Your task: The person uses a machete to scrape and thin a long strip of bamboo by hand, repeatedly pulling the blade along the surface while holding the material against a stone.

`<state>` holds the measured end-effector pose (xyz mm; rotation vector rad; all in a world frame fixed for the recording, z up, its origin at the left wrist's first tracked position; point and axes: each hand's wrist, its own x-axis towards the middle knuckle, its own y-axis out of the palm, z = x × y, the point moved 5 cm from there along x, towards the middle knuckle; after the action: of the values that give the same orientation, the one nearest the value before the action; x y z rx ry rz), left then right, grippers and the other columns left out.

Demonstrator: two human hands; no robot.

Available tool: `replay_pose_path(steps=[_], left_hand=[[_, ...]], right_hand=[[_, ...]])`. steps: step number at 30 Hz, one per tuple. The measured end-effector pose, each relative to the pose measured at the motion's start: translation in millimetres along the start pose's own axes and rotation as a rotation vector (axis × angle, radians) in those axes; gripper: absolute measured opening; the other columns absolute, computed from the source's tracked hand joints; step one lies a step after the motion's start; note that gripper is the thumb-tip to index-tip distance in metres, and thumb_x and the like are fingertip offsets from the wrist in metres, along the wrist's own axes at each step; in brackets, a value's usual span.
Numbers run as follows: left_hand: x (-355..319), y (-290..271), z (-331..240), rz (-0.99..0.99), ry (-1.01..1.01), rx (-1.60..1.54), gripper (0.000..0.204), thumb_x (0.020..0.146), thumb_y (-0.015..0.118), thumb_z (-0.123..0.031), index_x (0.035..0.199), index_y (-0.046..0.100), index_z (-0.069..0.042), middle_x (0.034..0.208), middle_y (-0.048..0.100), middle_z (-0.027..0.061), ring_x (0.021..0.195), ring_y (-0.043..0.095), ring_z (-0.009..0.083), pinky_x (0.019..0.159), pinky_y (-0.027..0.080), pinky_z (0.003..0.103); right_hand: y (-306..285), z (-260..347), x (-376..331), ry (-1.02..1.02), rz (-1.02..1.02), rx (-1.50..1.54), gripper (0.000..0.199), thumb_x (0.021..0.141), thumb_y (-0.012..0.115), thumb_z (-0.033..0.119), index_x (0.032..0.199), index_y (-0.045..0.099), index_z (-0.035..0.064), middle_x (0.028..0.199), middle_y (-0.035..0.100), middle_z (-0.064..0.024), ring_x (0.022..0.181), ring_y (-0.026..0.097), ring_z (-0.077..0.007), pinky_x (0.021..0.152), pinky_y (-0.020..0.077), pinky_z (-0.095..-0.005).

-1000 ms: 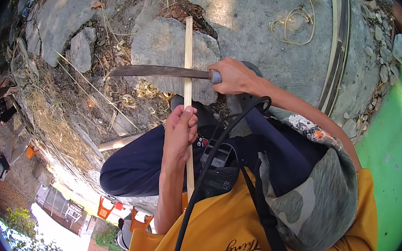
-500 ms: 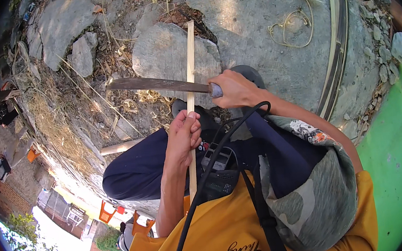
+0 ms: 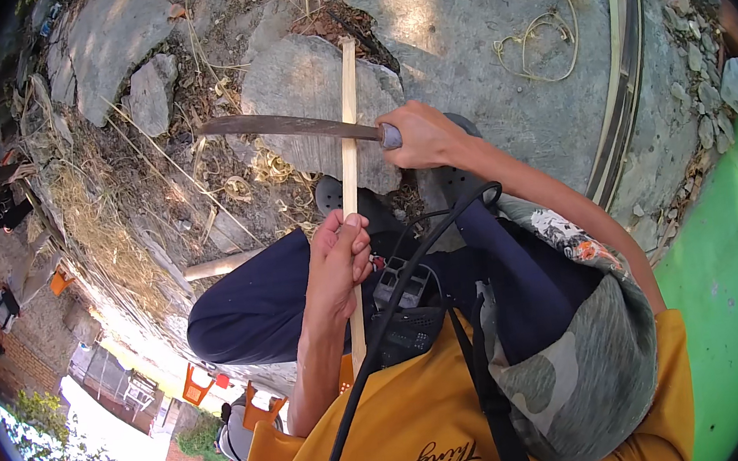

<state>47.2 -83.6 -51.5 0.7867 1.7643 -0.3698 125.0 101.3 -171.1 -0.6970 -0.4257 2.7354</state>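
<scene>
A long pale wooden or bamboo strip (image 3: pixel 351 171) runs from near my lap away from me, its far end resting over a flat grey stone (image 3: pixel 290 77). My left hand (image 3: pixel 338 256) is closed around the strip, thumb on top, close to my knees. In my right hand (image 3: pixel 424 136) is the handle of a machete (image 3: pixel 286 125), whose long dark blade points left. The blade lies across the strip, beyond my left hand, and appears to touch it. Part of the strip's near end is hidden by a black cable (image 3: pixel 372 347).
Curled shavings (image 3: pixel 268 169) and dry straw litter the ground on the left. Long thin strips (image 3: pixel 618 78) lie on the concrete at right, near a loose coil of fibre (image 3: pixel 539 46). Broken stones edge a green surface (image 3: pixel 734 282). Orange stools (image 3: pixel 196 384) stand at the lower left.
My right hand and the machete have slid a little farther away from me along the strip. My left hand, still gripping, has shifted slightly toward my body.
</scene>
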Motion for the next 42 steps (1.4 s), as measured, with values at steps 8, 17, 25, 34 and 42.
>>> replay_pose_path(steps=[8,17,25,34,42], left_hand=[[4.3,-2.7,-0.6,0.008,-0.013,-0.074,0.017,0.108,0.056,-0.023,0.103,0.055,-0.007,0.068,0.044,-0.0061,0.044,0.033,0.0012,0.04,0.024,0.019],[5.9,-5.7,3.8,0.041,-0.074,-0.109,0.016,0.109,0.055,-0.022,0.102,0.055,-0.008,0.068,0.045,-0.0057,0.043,0.032,0.0011,0.039,0.024,0.02],[-2.8,-9.9,1.7,0.022,-0.045,-0.107,0.017,0.108,0.055,-0.022,0.103,0.055,-0.006,0.069,0.044,-0.0053,0.043,0.033,0.0013,0.04,0.025,0.02],[-7.9,-7.9,2.5,0.037,-0.023,-0.108,0.016,0.108,0.055,-0.022,0.102,0.056,-0.007,0.069,0.044,-0.0054,0.044,0.032,0.0015,0.04,0.024,0.02],[-19.8,-8.2,0.5,0.031,-0.037,-0.1,0.016,0.108,0.055,-0.022,0.103,0.056,-0.007,0.068,0.045,-0.0051,0.043,0.034,0.0016,0.039,0.025,0.019]], right_hand=[[6.3,13.8,-11.7,-0.054,0.088,0.085,0.03,0.068,0.068,0.021,0.089,0.073,0.001,0.075,0.068,-0.0258,0.074,0.068,-0.0472,0.072,0.0557,-0.0518],[5.6,17.4,-18.3,0.003,0.052,0.046,0.03,0.067,0.069,0.021,0.091,0.072,0.0016,0.079,0.07,-0.0249,0.079,0.069,-0.047,0.076,0.056,-0.0522],[-0.3,11.7,-1.8,0.004,0.007,0.027,0.032,0.068,0.068,0.022,0.092,0.073,0.0019,0.08,0.07,-0.0257,0.078,0.067,-0.0484,0.076,0.0556,-0.0518],[-6.5,2.5,4.6,0.035,-0.032,0.042,0.026,0.069,0.069,0.02,0.087,0.069,0.0008,0.076,0.067,-0.0249,0.075,0.065,-0.048,0.071,0.0529,-0.051],[-5.8,2.1,4.4,0.009,-0.016,-0.004,0.026,0.069,0.067,0.018,0.089,0.072,0.0014,0.079,0.069,-0.0261,0.079,0.067,-0.0472,0.074,0.0543,-0.0517]])
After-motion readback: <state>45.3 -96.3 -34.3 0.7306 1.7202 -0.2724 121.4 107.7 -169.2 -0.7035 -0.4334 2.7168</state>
